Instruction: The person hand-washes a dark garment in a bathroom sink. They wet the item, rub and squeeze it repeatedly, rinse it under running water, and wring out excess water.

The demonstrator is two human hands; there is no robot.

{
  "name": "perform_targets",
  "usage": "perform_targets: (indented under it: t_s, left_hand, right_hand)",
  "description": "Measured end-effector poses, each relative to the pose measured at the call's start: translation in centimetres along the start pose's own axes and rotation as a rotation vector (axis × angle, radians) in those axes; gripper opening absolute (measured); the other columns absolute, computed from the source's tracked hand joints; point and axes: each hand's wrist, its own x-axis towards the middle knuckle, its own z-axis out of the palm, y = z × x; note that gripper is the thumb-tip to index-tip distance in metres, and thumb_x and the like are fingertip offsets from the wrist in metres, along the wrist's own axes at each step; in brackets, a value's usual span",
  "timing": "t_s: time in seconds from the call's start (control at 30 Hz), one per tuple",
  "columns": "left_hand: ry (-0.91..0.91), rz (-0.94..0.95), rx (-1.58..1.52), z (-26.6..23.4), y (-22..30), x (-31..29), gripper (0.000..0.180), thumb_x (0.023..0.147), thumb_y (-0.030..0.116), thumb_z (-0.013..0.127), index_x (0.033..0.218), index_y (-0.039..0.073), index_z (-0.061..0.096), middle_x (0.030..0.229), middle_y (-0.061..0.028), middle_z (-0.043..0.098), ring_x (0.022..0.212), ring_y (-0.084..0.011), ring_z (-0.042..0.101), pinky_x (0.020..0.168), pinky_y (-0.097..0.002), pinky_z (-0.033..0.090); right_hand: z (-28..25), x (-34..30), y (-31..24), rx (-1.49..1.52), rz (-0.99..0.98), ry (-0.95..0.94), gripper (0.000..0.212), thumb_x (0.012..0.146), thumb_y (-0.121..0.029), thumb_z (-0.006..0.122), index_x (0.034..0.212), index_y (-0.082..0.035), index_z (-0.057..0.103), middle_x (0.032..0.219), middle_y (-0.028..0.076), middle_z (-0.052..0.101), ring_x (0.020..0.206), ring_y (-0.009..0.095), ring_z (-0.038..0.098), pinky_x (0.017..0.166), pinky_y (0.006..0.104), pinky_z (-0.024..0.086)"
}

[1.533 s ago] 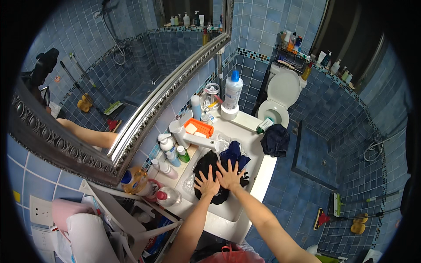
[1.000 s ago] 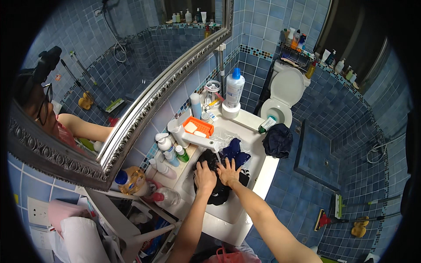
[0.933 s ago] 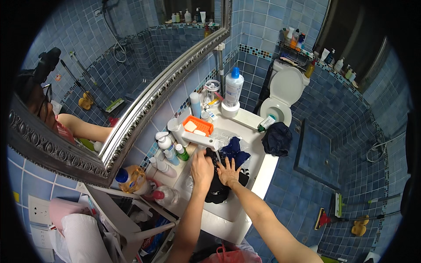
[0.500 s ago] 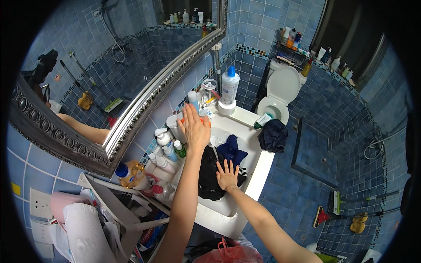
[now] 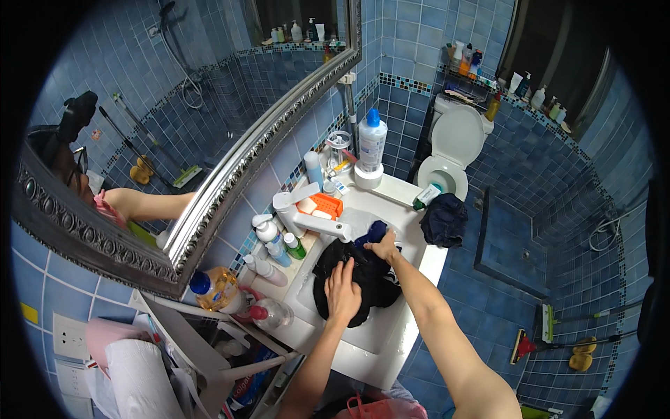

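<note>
A wet black garment (image 5: 373,283) lies bunched in the white sink (image 5: 363,341). My left hand (image 5: 343,297) rests on its near left part, fingers stretched out. Farther in, my right hand (image 5: 383,247) is closed on a navy cloth (image 5: 375,231) at the black garment's far edge; its fingertips are partly hidden in the fabric. The white faucet (image 5: 314,222) reaches over the basin, its spout end just beyond my left hand. Some water shows in the far part of the sink.
Pump bottles (image 5: 265,229), a green bottle (image 5: 294,246) and an orange soap dish (image 5: 325,205) line the left ledge. A tall white bottle (image 5: 372,143) stands at the far corner. Another dark cloth (image 5: 444,220) and a green-white tube (image 5: 427,196) lie on the right rim.
My left hand has come down from the faucet onto the black garment. My right hand has moved farther in, from lying flat to gripping the navy cloth. The black garment is more spread out.
</note>
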Motion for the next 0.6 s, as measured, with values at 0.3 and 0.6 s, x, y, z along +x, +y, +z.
perform_targets:
  t_s: [0.3, 0.6]
  left_hand:
    - [-0.373, -0.186, 0.242, 4.2, -4.5, -0.3, 0.060, 0.061, 0.012, 0.078, 0.112, 0.024, 0.049, 0.125, -0.0074, 0.035, 0.111, -0.0363, 0.038, 0.087, -0.0479, 0.043]
    - [-0.299, -0.184, 0.039, 2.1, -4.9, -2.5, 0.045, 0.061, 0.007, 0.078, 0.102, 0.009, 0.057, 0.115, -0.0115, 0.044, 0.107, -0.0360, 0.041, 0.094, -0.0400, 0.040]
  right_hand:
    - [-0.5, -3.6, -0.6, -0.164, 0.117, -0.117, 0.068, 0.076, -0.053, 0.064, 0.116, 0.001, 0.056, 0.114, 0.020, 0.060, 0.113, 0.032, 0.054, 0.100, 0.0465, 0.032]
    - [-8.5, -9.3, -5.0, 0.498, -0.363, 0.069, 0.026, 0.089, -0.027, 0.059, 0.092, -0.002, 0.064, 0.083, 0.001, 0.061, 0.079, 0.012, 0.055, 0.073, 0.0265, 0.044]
